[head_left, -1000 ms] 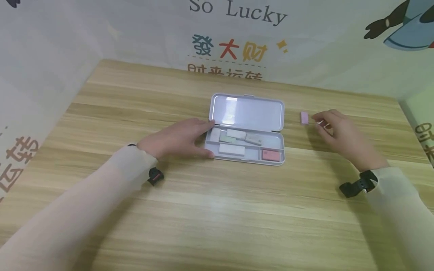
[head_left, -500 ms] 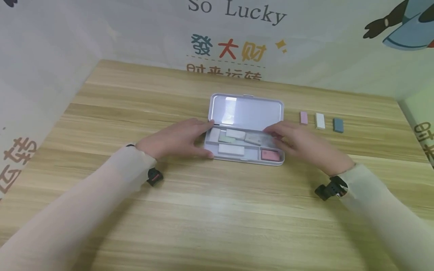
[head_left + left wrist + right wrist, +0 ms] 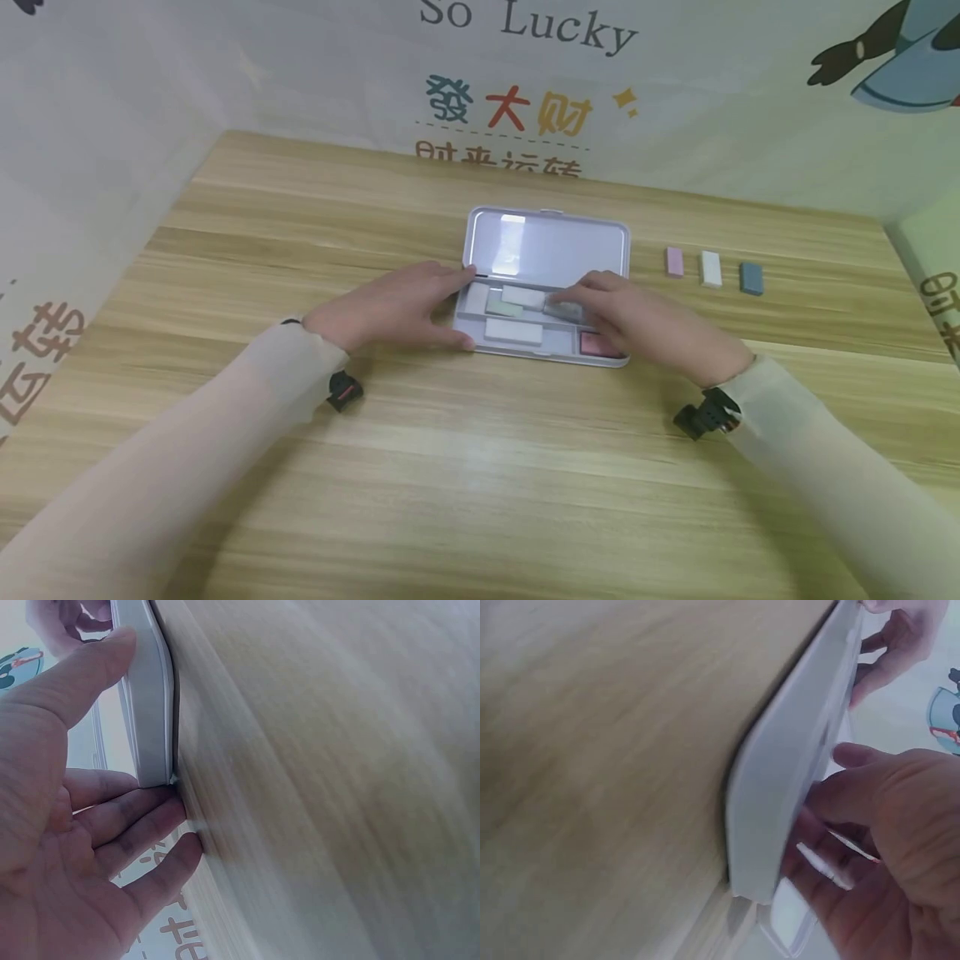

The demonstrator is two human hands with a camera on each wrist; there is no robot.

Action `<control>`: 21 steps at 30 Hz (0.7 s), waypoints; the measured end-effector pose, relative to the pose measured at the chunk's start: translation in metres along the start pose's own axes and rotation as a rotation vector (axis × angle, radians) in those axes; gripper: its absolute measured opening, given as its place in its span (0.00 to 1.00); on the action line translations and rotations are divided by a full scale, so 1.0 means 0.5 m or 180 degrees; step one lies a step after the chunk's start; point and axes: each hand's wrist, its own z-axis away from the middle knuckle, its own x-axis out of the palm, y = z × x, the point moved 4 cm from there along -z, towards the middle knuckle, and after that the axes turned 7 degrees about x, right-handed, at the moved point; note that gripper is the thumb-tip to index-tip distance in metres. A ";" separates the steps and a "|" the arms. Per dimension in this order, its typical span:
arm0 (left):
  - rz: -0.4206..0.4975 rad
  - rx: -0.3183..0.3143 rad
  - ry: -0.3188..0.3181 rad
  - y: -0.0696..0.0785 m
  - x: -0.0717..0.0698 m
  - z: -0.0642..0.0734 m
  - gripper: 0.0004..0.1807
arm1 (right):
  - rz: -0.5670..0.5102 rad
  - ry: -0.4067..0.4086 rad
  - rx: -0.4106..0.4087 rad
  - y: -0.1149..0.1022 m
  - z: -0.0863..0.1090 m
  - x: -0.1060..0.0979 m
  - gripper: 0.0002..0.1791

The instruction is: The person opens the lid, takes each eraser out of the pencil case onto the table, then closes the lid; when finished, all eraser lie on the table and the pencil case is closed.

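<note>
A pale pencil case (image 3: 551, 246) lies with its lid up on the table, several erasers in its compartments. My left hand (image 3: 390, 307) grips its left end, thumb at the front edge and fingers at the back; the left wrist view shows the thumb on the case wall. My right hand (image 3: 645, 321) reaches into the back compartment, fingertips at a greyish eraser (image 3: 564, 312) and partly over it. In the right wrist view the case wall hides those fingertips, so I cannot tell if they pinch it. A pink eraser (image 3: 597, 344) sits in the front right compartment.
Right of the case, a lilac eraser (image 3: 674, 262), a white eraser (image 3: 710, 269) and a blue eraser (image 3: 752, 278) form a row on the wooden table (image 3: 465, 475). White printed cloth (image 3: 315, 75) hangs behind and at the sides.
My right hand has moved left, from beside the lilac eraser into the case. The white and blue erasers, out of sight one second ago, now show. The left hand has stayed put.
</note>
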 end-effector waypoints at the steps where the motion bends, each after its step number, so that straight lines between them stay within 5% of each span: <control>1: 0.0002 0.0001 0.0001 0.001 0.000 0.000 0.56 | 0.0012 -0.0035 0.0005 0.000 -0.001 0.001 0.28; 21: 0.0023 -0.0004 0.0017 0.001 0.001 -0.001 0.55 | -0.0086 -0.0379 0.0115 0.005 -0.022 -0.004 0.29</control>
